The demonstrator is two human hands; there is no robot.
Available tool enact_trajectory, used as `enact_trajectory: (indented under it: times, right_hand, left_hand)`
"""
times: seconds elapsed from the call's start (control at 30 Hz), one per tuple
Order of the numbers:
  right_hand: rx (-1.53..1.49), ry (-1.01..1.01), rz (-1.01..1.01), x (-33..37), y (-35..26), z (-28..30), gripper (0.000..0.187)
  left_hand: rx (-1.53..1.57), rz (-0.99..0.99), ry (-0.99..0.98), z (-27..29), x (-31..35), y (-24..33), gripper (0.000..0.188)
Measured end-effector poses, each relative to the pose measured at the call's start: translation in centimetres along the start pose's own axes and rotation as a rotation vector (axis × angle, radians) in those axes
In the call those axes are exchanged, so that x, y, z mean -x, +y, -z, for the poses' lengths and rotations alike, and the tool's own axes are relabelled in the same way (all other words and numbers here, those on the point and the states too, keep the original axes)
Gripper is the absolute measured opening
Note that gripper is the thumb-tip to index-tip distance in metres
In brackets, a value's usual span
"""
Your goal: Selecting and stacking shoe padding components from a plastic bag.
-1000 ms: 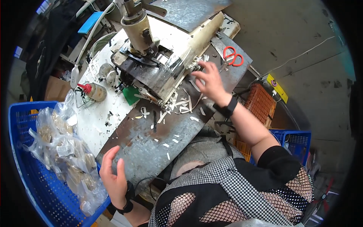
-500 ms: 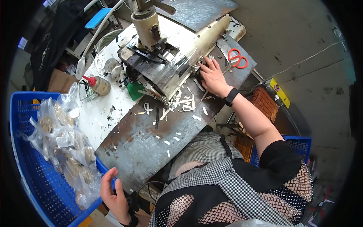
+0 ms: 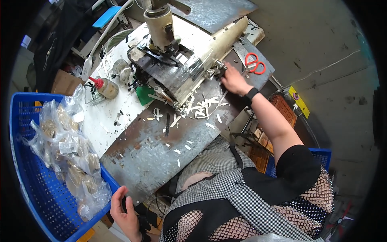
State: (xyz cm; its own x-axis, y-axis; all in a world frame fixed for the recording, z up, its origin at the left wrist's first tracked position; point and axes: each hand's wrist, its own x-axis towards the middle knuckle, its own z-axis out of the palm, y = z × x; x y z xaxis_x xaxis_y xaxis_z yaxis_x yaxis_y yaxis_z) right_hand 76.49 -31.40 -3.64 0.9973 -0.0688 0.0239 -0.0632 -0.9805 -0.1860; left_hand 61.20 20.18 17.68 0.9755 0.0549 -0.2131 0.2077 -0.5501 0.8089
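Observation:
On the metal-topped table stands an industrial sewing machine (image 3: 189, 66) with a dark, oily bed and a cream body. My right hand (image 3: 236, 81) is over the metal plate at the machine's right side, beside a small metal fitting (image 3: 217, 67). Its fingers are stretched out, slightly blurred, and no held thing shows. A thin pale strip (image 3: 222, 98) lies just below that hand. Red-handled scissors (image 3: 255, 64) rest to the right of it. My left hand (image 3: 125, 213), fingers apart and with nothing in it, hovers by the near corner of a blue crate (image 3: 105, 215).
Clear plastic bags (image 3: 72, 151) with brownish contents fill part of the crate. Pale scraps (image 3: 203, 107) are scattered before the machine. A red-tipped oil bottle (image 3: 107, 88) and green cloth (image 3: 144, 95) are at its left. A brown woven seat (image 3: 282, 111) stands at right.
My right hand has shifted right and slightly down, off the metal fitting it was touching. The left hand has moved slightly down and keeps its open pose.

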Motion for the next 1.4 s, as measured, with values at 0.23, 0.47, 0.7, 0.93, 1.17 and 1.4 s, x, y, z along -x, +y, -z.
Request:
enact_trajectory:
  times: [0.23,0.47,0.7,0.93,1.17,1.4]
  right_hand:
    - [-0.268,-0.090,0.384,6.7,-12.5,0.2,0.060]
    - [-0.487,0.044,-0.063,8.5,-9.7,1.9,0.074]
    - [-0.382,-0.023,0.240,9.5,-18.2,-1.1,0.113]
    - [-0.410,-0.267,0.589,9.7,-22.7,-1.5,0.118]
    - [-0.269,-0.176,0.643,6.8,-26.0,-2.2,0.111]
    - [-0.109,-0.351,0.605,1.2,-28.5,-0.3,0.102]
  left_hand:
    - [-0.001,-0.019,0.046,-1.2,-0.8,-0.4,0.028]
    - [-0.003,-0.007,0.049,-1.5,-1.3,-0.6,0.027]
    - [-0.053,-0.060,0.007,-2.4,-1.9,-0.8,0.029]
    - [-0.063,-0.018,0.081,-2.1,-0.1,-2.3,0.028]
    - [-0.019,-0.012,0.130,-1.5,1.8,-2.8,0.028]
    - [0.012,0.013,0.216,-1.1,3.9,-4.0,0.026]
